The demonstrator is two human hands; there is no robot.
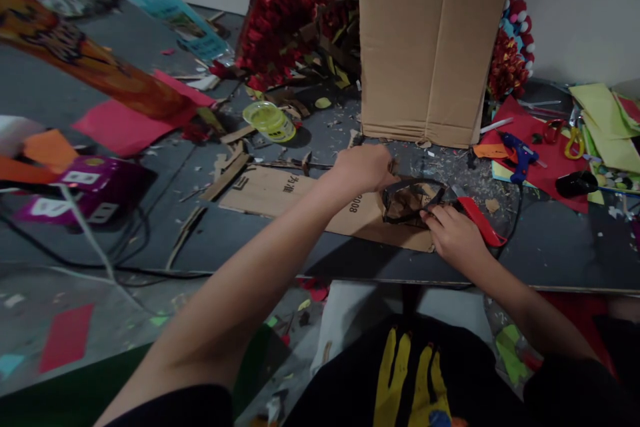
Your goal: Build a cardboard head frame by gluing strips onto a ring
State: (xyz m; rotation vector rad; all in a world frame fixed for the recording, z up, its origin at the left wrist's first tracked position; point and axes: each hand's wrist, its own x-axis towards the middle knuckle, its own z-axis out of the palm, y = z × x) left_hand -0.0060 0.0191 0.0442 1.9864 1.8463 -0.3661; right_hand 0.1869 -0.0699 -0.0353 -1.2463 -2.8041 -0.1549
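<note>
Black shirt point(340, 383) is seen below the worktop's point(280, 240) front edge; dark loop point(416, 183), lengthwise along this edge, is pinched by the nearer right hand point(456, 235); the left hand's point(365, 170) grip cannot be told.

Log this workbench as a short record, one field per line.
Left hand: the hand is at the left end of a dark-edged brown piece; its grip is partly hidden
Right hand: the hand's fingertips are at the piece's right side
Underneath: printed cardboard strip
Beside right hand: red-handled tool
Behind: tall cardboard panel, upright
Farther right: blue glue gun
Farther left: yellow tub, purple power block
</note>
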